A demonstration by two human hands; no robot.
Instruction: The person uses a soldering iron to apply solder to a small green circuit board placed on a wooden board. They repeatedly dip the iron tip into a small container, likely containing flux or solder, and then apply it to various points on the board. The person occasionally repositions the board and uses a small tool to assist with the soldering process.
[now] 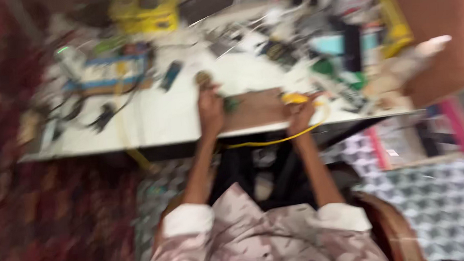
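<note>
A brown board (254, 108) lies flat on the near edge of the white desk (152, 124), between the person's two hands. At its left end sits a small green part (231, 104), just beside the left hand (210, 106), whose fingers rest against the board's left edge; the blur hides whether they pinch the green part or only touch it, so how far they are open cannot be told. At the board's right end lies a yellow tool (294, 97), and the right hand (301, 112) is curled about it from below, the fingers apparently closed on its handle, though the smear of the picture leaves the grip unclear. A yellow cable (275, 141) runs from that tool in a loop over the front edge of the desk and back beneath the board.

Farther out, the desk is crowded. To the left stands a blue-framed board (113, 73) with dark wires (101, 115) trailing from it, and a small blue module (170, 75) lies just beside it. At the back is a yellow case (144, 13); to the right, green boards (340, 74) and a yellow box (394, 24) lie among white cables. Below the desk, the person's patterned sleeves (258, 235) and a dark red carpet (62, 224) show.
</note>
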